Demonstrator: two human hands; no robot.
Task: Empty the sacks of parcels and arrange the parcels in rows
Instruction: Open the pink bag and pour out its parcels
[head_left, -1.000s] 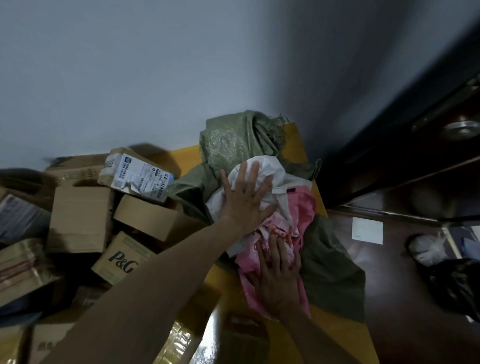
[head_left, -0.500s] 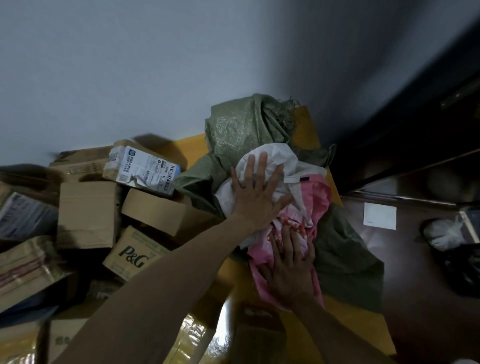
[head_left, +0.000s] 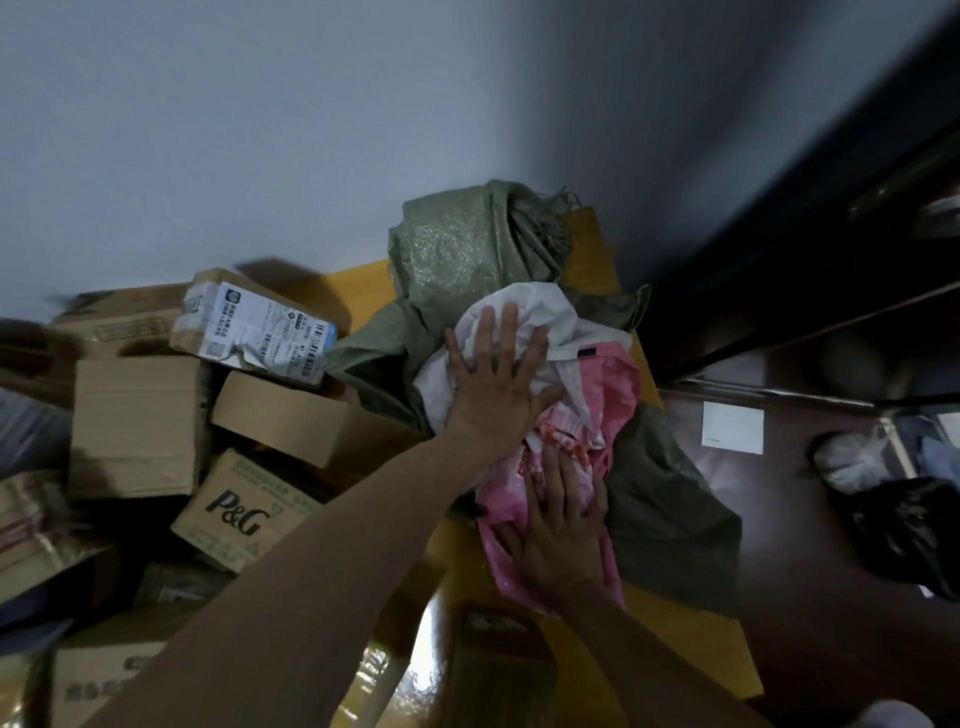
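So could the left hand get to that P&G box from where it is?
Probably yes. The left hand lies flat on the white parcel, gripping nothing, and the P&G box sits close by, nearer the person, with its printed face uncovered.

Storeroom: heaped cardboard boxes (head_left: 137, 426) (a P&G box (head_left: 244, 512)), woven sack (head_left: 457, 260).
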